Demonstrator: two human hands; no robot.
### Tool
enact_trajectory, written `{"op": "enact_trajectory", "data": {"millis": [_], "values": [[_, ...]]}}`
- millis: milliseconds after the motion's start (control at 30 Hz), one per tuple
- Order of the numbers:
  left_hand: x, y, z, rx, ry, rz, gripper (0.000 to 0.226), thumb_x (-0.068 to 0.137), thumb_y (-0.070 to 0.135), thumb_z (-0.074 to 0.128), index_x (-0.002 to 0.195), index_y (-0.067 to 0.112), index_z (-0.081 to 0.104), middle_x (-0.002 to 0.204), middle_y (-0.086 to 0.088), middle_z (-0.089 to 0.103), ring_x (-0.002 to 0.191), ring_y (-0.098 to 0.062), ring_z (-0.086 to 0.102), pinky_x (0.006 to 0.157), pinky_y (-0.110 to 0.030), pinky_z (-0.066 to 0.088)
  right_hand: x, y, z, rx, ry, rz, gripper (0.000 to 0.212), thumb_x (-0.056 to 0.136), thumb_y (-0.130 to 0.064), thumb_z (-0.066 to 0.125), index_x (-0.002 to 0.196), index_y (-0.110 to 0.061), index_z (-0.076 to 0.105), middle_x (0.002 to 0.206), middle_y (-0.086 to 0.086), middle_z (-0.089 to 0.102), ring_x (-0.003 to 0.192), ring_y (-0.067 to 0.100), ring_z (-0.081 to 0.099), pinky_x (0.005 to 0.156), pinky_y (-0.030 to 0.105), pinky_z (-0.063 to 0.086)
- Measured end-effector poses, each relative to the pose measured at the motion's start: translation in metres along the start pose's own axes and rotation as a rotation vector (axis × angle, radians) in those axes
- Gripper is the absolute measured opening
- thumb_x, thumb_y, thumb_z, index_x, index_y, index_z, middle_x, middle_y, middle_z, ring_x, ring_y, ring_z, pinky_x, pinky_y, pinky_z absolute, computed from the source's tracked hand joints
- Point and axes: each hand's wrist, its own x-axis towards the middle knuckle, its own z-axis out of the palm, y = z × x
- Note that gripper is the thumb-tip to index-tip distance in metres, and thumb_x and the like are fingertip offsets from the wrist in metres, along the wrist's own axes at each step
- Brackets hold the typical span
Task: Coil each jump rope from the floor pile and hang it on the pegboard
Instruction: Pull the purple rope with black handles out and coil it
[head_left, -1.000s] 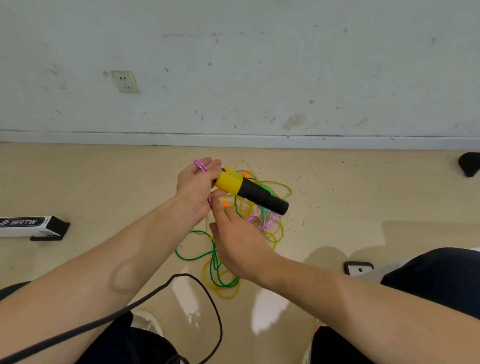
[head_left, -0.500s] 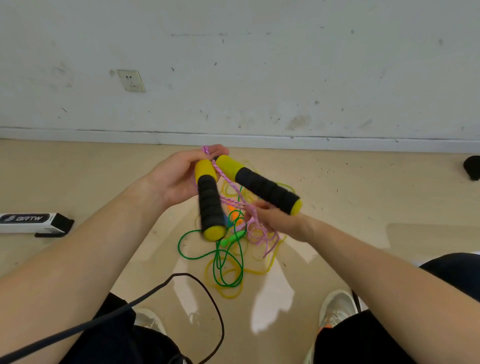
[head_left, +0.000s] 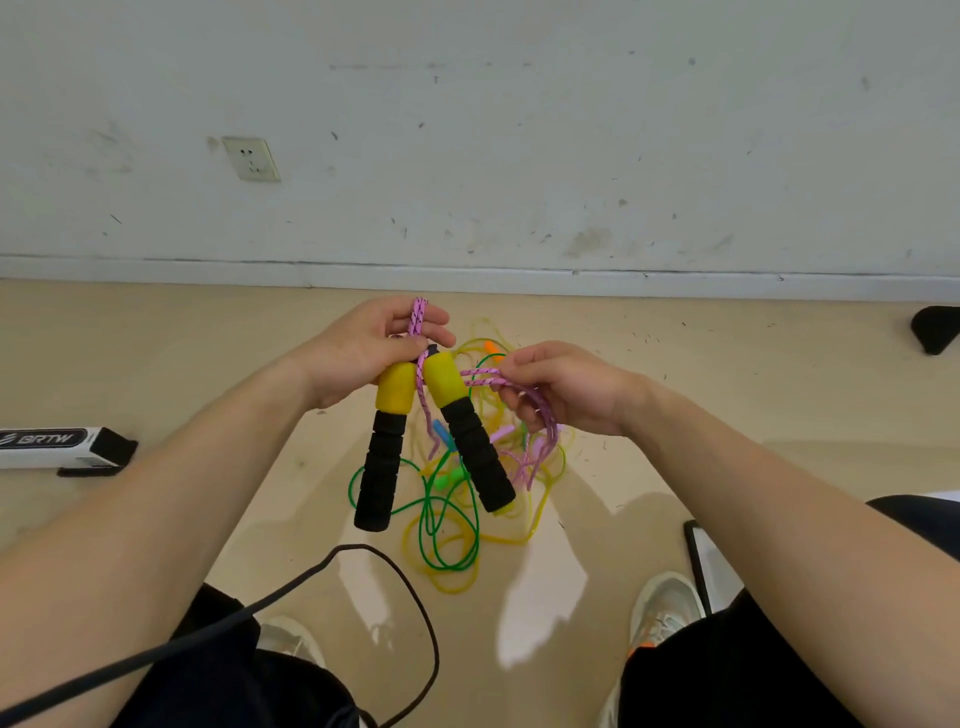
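Gripping the yellow tops of both foam handles (head_left: 383, 457) together in the left hand (head_left: 358, 353), fingers curled round them, with a short loop of the pink rope (head_left: 480, 379) poking up past the fingertips. Hanging from that grip with black ends lowest, splayed in a narrow V: nearer-left one almost upright, the other tilted out to the right. Holding several strands of the same pink rope in the right hand (head_left: 571, 389), just beside the handles, fingers curled round them, loose lengths drooping below the palm. Straight beneath both hands, on the beige floor (head_left: 156, 364): tangled pile (head_left: 449, 551) of green and yellow ropes. Far left, a white box (head_left: 52, 447); lower down, a black cable (head_left: 363, 556)
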Motion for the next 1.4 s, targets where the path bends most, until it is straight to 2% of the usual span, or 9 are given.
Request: {"op": "enact_trajectory", "data": {"millis": [167,300,467,733,867,1000,1133,1200,1400], "values": [[-0.002,-0.003,0.013,0.116,-0.092,0.026,0.035,0.093,0.009,0.067,0.126,0.019,0.059,0.110,0.006,0.072,0.096,-0.005,0.067,0.072,-0.018,0.054,0.000,-0.005,0.003,-0.333,0.055,0.115,0.046,0.096,-0.029,0.055,0.051,-0.022,0.054,0.053,-0.001,0.025,0.048,0.018,0.019,0.048,0.029,0.022],[-0.001,-0.012,0.022,0.203,-0.125,0.069,0.050,0.078,0.010,0.084,0.119,0.026,0.059,0.102,0.008,0.071,0.086,-0.005,0.065,0.078,-0.024,0.057,-0.005,-0.007,0.007,-0.616,0.016,0.036,0.023,0.095,-0.039,0.063,0.088,-0.023,0.078,0.053,-0.008,0.024,0.052,0.015,0.026,0.050,0.030,0.029],[0.001,-0.018,0.025,0.426,-0.098,0.109,0.046,0.082,0.021,0.081,0.122,0.025,0.058,0.104,0.016,0.067,0.091,-0.003,0.064,0.086,-0.022,0.052,-0.004,-0.002,-0.002,-0.469,0.084,0.061,0.023,0.099,-0.017,0.054,0.085,-0.008,0.069,0.060,-0.003,0.049,0.051,0.014,0.047,0.052,0.029,0.045],[0.008,-0.028,0.040,0.566,0.021,0.187,0.039,0.087,0.018,0.073,0.120,0.021,0.054,0.103,0.010,0.060,0.089,-0.007,0.058,0.074,-0.019,0.041,0.003,-0.001,0.025,-0.296,0.204,0.084,0.019,0.096,-0.017,0.053,0.079,-0.011,0.059,0.053,-0.006,0.034,0.045,0.012,0.023,0.043,0.024,0.021],[0.015,-0.036,0.051,0.363,0.414,0.133,0.040,0.085,0.020,0.072,0.120,0.020,0.052,0.102,0.007,0.059,0.087,-0.011,0.058,0.077,-0.025,0.043,0.007,0.014,0.058,-0.204,0.408,-0.084,0.020,0.100,-0.019,0.046,0.084,-0.014,0.056,0.056,-0.003,0.044,0.048,0.014,0.038,0.048,0.030,0.038],[0.016,-0.030,0.066,0.050,0.754,0.033,0.041,0.093,0.024,0.066,0.127,0.015,0.046,0.108,0.003,0.055,0.083,-0.001,0.053,0.077,-0.016,0.043,0.004,0.031,0.091,-0.518,0.422,-0.271,0.027,0.106,-0.026,0.037,0.096,-0.014,0.059,0.070,-0.007,0.056,0.063,0.011,0.051,0.059,0.030,0.042],[0.019,-0.030,0.070,-0.270,0.778,-0.160,0.039,0.097,0.021,0.062,0.129,0.016,0.042,0.109,0.003,0.053,0.099,-0.017,0.059,0.095,-0.041,0.052,0.003,0.041,0.095,-0.612,0.394,-0.256,0.023,0.106,-0.019,0.034,0.099,-0.012,0.055,0.080,-0.005,0.055,0.070,0.013,0.050,0.060,0.032,0.037],[0.020,-0.029,0.068,-0.391,0.763,-0.250,0.035,0.098,0.020,0.058,0.128,0.018,0.041,0.111,0.000,0.055,0.098,-0.024,0.063,0.090,-0.050,0.056,0.004,0.043,0.093,-0.659,0.396,-0.243,0.022,0.106,-0.019,0.033,0.097,-0.013,0.052,0.083,0.002,0.059,0.072,0.021,0.053,0.063,0.038,0.040],[0.018,-0.020,0.062,-0.619,0.670,-0.377,0.045,0.097,0.018,0.061,0.133,0.015,0.036,0.121,-0.011,0.056,0.081,-0.025,0.065,0.073,-0.045,0.060,0.007,0.046,0.092,-0.919,0.423,-0.267,0.015,0.106,-0.021,0.035,0.103,-0.012,0.047,0.081,0.011,0.061,0.066,0.030,0.055,0.058,0.044,0.046]]}}
